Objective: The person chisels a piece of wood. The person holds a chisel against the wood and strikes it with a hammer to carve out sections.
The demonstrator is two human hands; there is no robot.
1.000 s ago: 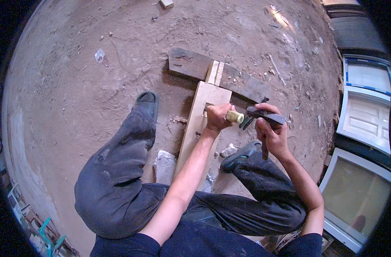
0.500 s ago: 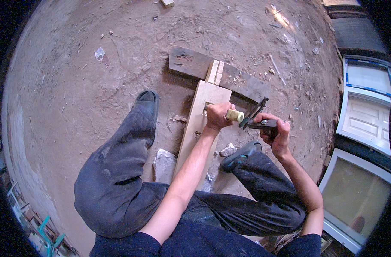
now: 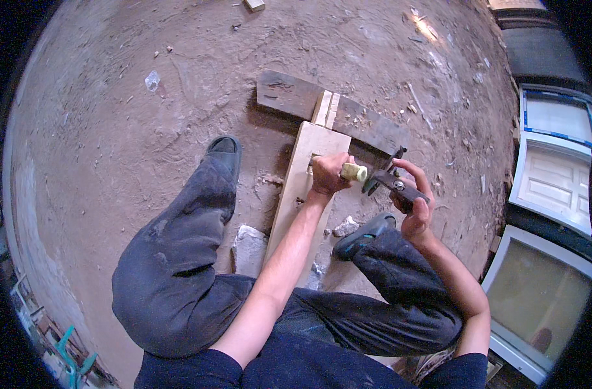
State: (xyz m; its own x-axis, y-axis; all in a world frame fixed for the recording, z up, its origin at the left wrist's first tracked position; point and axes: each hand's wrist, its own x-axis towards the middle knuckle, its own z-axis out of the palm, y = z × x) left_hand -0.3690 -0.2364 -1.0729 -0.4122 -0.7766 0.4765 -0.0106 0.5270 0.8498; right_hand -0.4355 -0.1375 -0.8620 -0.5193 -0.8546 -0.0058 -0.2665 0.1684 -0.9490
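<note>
My left hand is closed round a chisel with a pale yellow handle. The handle's end points right, and the blade is mostly hidden by my fist. That fist rests over a light wooden beam, beside a slot cut in its face. Just right of the chisel handle, my right hand holds a dark hammer-like tool with a long narrow head and a shiny bolt. Its index finger is stretched out while the thumb side grips the dark handle. The tool's head is close to the chisel's end; contact cannot be made out.
The beam's far end meets a dark plank scattered with chips. Below the beam lie a pale block and a small stone. My sandalled feet flank it. White framed panels stand at right; a wood offcut lies far off.
The dark tool has tilted in my right hand, its handle now slanting down to the right. My right fingers have loosened and spread. The left hand and chisel stay nearly in place.
</note>
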